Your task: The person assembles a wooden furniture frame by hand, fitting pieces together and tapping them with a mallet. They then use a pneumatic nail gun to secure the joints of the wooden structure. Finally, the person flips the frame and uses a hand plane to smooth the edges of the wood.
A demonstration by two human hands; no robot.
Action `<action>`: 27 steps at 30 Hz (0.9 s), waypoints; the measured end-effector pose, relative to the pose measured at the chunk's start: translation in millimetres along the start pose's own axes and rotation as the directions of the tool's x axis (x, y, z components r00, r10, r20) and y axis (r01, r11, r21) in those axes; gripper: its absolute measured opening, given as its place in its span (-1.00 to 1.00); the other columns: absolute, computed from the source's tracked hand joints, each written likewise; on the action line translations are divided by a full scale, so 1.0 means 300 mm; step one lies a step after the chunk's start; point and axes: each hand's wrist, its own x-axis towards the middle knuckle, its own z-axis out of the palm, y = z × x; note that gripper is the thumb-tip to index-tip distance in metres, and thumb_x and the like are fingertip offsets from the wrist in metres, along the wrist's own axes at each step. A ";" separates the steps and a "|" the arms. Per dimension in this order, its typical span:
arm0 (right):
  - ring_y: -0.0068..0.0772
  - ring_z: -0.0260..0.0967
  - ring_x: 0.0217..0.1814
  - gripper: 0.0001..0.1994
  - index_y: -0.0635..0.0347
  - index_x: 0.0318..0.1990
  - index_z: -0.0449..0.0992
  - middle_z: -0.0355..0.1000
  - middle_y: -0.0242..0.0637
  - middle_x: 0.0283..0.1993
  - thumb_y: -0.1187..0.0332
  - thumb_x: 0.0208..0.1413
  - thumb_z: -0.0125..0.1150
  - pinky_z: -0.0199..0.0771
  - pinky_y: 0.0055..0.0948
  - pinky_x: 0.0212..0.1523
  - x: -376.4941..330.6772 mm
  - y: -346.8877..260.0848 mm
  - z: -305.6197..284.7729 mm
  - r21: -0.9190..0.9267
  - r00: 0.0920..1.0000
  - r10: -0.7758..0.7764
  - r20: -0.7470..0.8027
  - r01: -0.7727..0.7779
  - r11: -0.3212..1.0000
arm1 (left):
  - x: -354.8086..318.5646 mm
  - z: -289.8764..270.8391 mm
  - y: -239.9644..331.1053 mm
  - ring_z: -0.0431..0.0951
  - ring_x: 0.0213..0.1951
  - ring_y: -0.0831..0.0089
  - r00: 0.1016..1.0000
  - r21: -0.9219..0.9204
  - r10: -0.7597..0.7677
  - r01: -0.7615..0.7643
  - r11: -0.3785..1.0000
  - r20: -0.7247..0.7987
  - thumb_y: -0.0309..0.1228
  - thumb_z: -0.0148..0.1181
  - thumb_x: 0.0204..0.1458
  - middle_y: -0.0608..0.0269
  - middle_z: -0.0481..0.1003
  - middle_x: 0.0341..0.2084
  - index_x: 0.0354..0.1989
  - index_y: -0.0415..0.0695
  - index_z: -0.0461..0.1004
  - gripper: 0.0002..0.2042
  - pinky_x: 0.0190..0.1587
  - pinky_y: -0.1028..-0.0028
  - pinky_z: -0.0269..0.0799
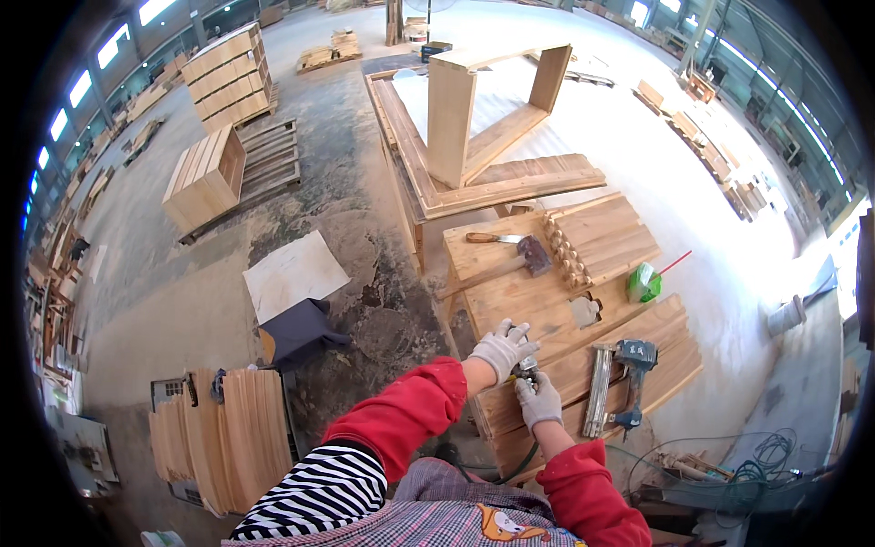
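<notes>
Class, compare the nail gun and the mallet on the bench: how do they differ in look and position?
Colour: the nail gun has a blue-grey body and silvery metal part, while the mallet has a dark head on a pale handle.
Shape: the nail gun is bulky and many-parted; the mallet is a blocky head on a straight stick.
Position: the nail gun lies nearer the right hand than the mallet does.
Shared: neither is held.

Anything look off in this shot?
Two things. The floor left of centre has dark, uneven patches, unlike the paler areas; cause unclear. Lower right, a green hose lies in loose, messy loops, not neatly coiled.
</notes>
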 end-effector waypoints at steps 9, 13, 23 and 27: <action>0.14 0.45 -0.18 -0.59 0.19 -0.13 0.45 0.50 0.08 -0.28 0.01 0.09 0.09 0.40 -0.07 -0.15 0.014 -0.009 0.008 -0.155 0.999 -0.035 -0.042 0.028 0.988 | 0.029 0.053 0.003 0.09 0.30 -0.13 0.997 0.045 -0.024 0.027 0.999 -0.079 -0.39 0.25 -0.12 0.11 0.11 0.29 0.15 0.22 0.33 -0.44 0.12 0.06 0.38; 0.05 0.46 -0.25 -0.64 0.24 -0.19 0.46 0.50 0.02 -0.33 0.08 0.13 0.05 0.41 -0.16 -0.20 0.019 0.001 -0.012 -0.092 0.998 0.046 -0.034 -0.049 0.995 | 0.003 -0.122 0.051 0.13 0.24 -0.10 0.999 0.060 -0.046 0.046 0.997 0.003 -0.38 0.28 -0.18 0.17 0.17 0.21 0.06 0.20 0.36 -0.48 0.11 0.10 0.39; -0.10 0.46 -0.28 -0.56 0.20 0.04 0.28 0.46 -0.07 -0.36 0.07 0.16 0.10 0.43 -0.23 -0.20 -0.036 0.183 -0.070 0.255 0.995 0.096 -0.023 -0.087 0.963 | 0.067 0.106 0.027 0.26 0.15 -0.08 0.956 -0.044 -0.057 0.046 0.998 -0.287 -0.44 0.31 -0.24 0.06 0.23 0.17 0.04 0.18 0.39 -0.45 0.09 0.14 0.41; -0.59 0.29 -0.48 -0.66 0.12 0.10 0.22 0.32 -0.36 -0.39 0.33 0.21 0.07 0.37 -0.51 -0.51 -0.219 0.058 -0.233 0.623 0.981 0.144 0.128 -0.193 0.758 | 0.115 0.176 0.020 0.19 0.22 -0.13 0.909 -0.046 -0.062 0.047 0.998 -0.413 -0.48 0.29 -0.22 0.02 0.17 0.24 0.20 0.17 0.30 -0.33 0.16 0.10 0.33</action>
